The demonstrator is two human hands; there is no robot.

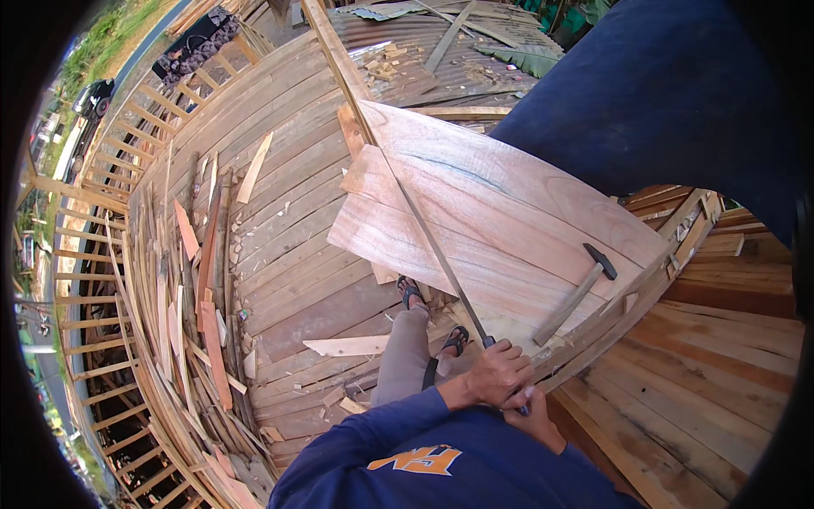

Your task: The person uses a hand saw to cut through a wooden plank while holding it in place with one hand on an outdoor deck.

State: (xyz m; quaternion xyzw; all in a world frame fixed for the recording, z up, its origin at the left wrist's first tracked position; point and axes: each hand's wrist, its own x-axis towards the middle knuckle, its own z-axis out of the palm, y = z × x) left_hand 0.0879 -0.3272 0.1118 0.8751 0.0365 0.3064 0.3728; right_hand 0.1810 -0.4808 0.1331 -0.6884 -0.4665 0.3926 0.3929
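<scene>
My left hand [498, 373] is closed beside the black near end of a long, narrow, blade-like tool [428, 227], apparently gripping it. The tool slants far and left over pale wooden boards [475, 195]. I cannot make out its exact kind. Close against the left hand, my right hand [534, 414] has its fingers curled around something small and mostly hidden, with a bit of purplish white showing. A hammer [577, 293] with a wooden handle and dark metal head lies on the boards, right of my hands.
Scrap strips and poles [199, 288] are heaped at the left, beside a slatted wooden railing [97, 322]. Offcuts and shavings litter the plank floor [297, 170]. Large dark blue fabric [661, 93] fills the upper right. More planks [661, 399] lie at the lower right.
</scene>
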